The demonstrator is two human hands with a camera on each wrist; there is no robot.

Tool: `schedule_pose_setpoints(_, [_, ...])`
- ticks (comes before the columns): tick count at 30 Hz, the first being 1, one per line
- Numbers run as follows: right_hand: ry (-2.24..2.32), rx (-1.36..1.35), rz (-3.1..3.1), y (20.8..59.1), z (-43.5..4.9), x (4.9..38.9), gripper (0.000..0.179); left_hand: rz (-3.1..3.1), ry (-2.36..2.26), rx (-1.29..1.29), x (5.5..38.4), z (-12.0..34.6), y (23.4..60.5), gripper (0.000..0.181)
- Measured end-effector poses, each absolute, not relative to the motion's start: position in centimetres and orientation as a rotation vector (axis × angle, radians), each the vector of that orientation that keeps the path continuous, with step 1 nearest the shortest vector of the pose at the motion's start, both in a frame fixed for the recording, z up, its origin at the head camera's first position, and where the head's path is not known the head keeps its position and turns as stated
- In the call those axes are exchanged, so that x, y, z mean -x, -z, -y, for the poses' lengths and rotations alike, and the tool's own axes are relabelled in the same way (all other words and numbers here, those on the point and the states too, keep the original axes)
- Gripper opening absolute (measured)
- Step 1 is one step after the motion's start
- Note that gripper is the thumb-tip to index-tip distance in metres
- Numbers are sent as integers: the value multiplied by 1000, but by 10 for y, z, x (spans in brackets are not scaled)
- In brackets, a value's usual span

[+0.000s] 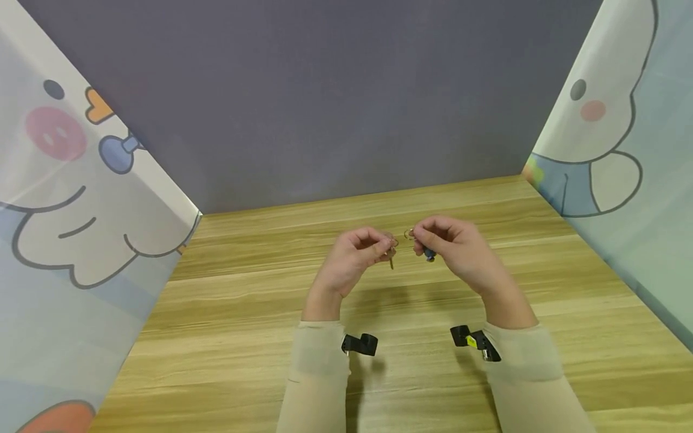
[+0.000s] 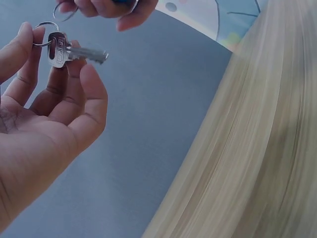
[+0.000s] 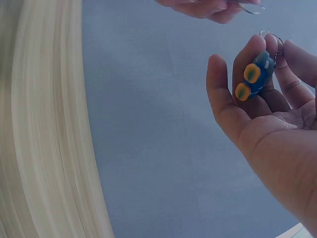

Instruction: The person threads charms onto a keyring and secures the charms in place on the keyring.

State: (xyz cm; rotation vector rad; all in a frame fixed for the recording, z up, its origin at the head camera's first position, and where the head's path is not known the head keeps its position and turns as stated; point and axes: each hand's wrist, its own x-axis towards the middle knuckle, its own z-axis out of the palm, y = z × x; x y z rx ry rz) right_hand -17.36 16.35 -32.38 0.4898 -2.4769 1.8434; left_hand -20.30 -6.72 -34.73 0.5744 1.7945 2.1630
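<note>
My left hand (image 1: 354, 255) pinches a small metal ring (image 2: 45, 25) between thumb and forefinger. A silver key (image 2: 60, 49) hangs on that ring, its toothed blade pointing away from the palm. To the right, my right hand (image 1: 460, 249) pinches a second metal ring (image 3: 272, 35) between thumb and forefinger. From it hangs a blue toy-car charm (image 3: 258, 74) with yellow-orange wheels, lying against the curled fingers. Both hands are raised over the table, the two rings facing each other with a small gap between them.
A wood-grain table (image 1: 243, 337) lies under both hands. Behind it stands a plain grey panel (image 1: 346, 102). Cartoon-printed sheets, one at the left (image 1: 108, 240) and one at the right (image 1: 612, 138), flank the table. A black wrist mount (image 1: 360, 344) sits on the left sleeve, another on the right.
</note>
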Motion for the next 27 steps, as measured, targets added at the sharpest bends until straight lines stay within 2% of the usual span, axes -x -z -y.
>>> schedule_pose_setpoints(6, [-1614,-632,2477,329,-158,172,16,-1880,-2128,-548,202,63,347,20])
schedule_pose_setpoints(21, [-1371,-780,2392,338,-153,174,7,-1914,-2105,-559,200,61,345,12])
schedule_pose_setpoints(27, [-1323,-741,2387,339,-154,174,7,-1950,-1985,-615,200,65,346,24])
